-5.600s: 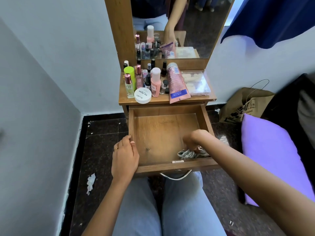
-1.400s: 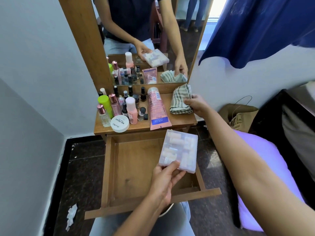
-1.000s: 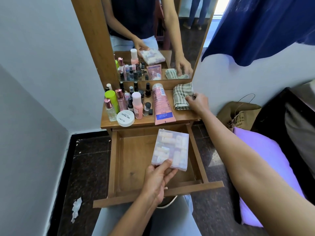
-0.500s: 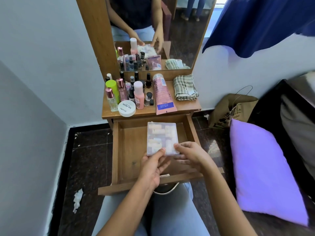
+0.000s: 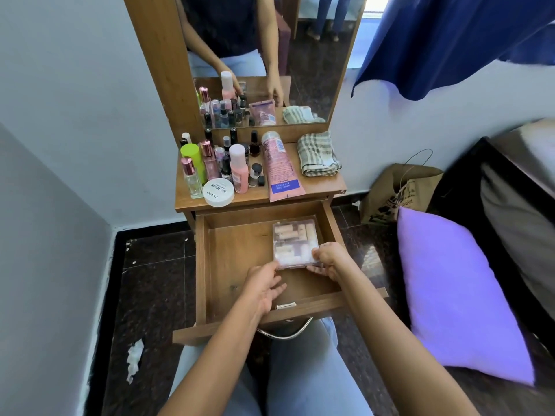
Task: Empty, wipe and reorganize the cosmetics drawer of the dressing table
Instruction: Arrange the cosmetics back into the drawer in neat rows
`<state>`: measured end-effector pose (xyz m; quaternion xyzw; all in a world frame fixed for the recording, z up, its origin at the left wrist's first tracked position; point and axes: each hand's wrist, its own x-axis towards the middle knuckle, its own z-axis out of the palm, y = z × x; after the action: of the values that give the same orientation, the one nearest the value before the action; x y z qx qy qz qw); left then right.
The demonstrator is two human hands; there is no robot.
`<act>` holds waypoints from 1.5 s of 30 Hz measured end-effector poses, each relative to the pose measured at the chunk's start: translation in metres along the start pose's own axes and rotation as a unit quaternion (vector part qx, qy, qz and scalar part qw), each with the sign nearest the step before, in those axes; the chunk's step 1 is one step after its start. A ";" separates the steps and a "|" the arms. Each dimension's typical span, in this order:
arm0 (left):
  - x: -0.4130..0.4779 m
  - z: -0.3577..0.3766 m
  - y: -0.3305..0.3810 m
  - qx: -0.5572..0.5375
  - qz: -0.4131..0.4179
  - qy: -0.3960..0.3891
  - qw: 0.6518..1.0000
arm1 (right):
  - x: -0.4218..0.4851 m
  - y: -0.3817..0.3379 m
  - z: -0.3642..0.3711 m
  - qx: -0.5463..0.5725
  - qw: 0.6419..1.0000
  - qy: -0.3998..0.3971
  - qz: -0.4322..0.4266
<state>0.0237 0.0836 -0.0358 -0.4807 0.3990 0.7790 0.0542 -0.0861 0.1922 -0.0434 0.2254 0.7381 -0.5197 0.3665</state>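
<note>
The wooden drawer [image 5: 237,256] is pulled out over my lap. A clear plastic box [image 5: 294,241] of small cosmetic pieces lies flat in its back right part. My right hand [image 5: 329,259] pinches the box's near right corner. My left hand [image 5: 264,288] rests over the drawer floor with relaxed fingers, its thumb touching the box's near left edge. On the tabletop stand several bottles [image 5: 216,163], a white nail polish jar [image 5: 218,192] and a pink tube [image 5: 279,166]. A folded checked cloth [image 5: 318,154] lies at the tabletop's right end.
A mirror [image 5: 315,55] rises behind the tabletop. A purple pillow [image 5: 459,295] and a brown paper bag [image 5: 393,190] sit to the right of the drawer. A crumpled tissue [image 5: 133,358] lies on the dark floor at the left.
My right hand left the cloth on the tabletop and joined the left on the box. The box went down from above the drawer to its back right floor, and my left hand's grip loosened.
</note>
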 end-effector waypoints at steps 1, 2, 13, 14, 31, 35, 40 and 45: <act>0.000 0.000 0.000 0.000 -0.001 0.000 1.000 | 0.003 -0.001 0.002 -0.011 1.000 0.009 0.009; 0.000 0.000 0.000 0.001 0.000 0.000 1.000 | 0.006 -0.001 0.005 -0.019 0.999 0.020 0.016; 0.009 0.011 0.004 0.009 -0.007 0.006 1.000 | -0.003 0.014 0.014 -0.184 0.974 0.112 -0.075; 0.011 0.012 0.004 0.013 -0.006 0.003 1.000 | -0.007 0.015 0.014 -0.210 0.968 0.110 -0.085; 0.026 0.030 0.005 0.093 0.002 -0.017 0.996 | -0.022 0.022 0.018 -0.177 0.974 0.099 -0.105; 0.034 0.035 0.005 0.088 0.001 -0.032 0.996 | -0.026 0.028 0.020 -0.103 0.980 0.104 -0.132; 0.034 0.040 0.004 0.077 0.020 -0.016 0.997 | -0.020 0.028 0.023 -0.014 0.988 0.082 -0.128; 0.035 0.039 0.005 0.075 0.026 -0.007 0.997 | -0.013 0.028 0.024 0.031 0.990 0.069 -0.116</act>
<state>-0.0245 0.0958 -0.0524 -0.4591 0.4684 0.7514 0.0726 -0.0509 0.1806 -0.0546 0.1845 0.7667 -0.5642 0.2444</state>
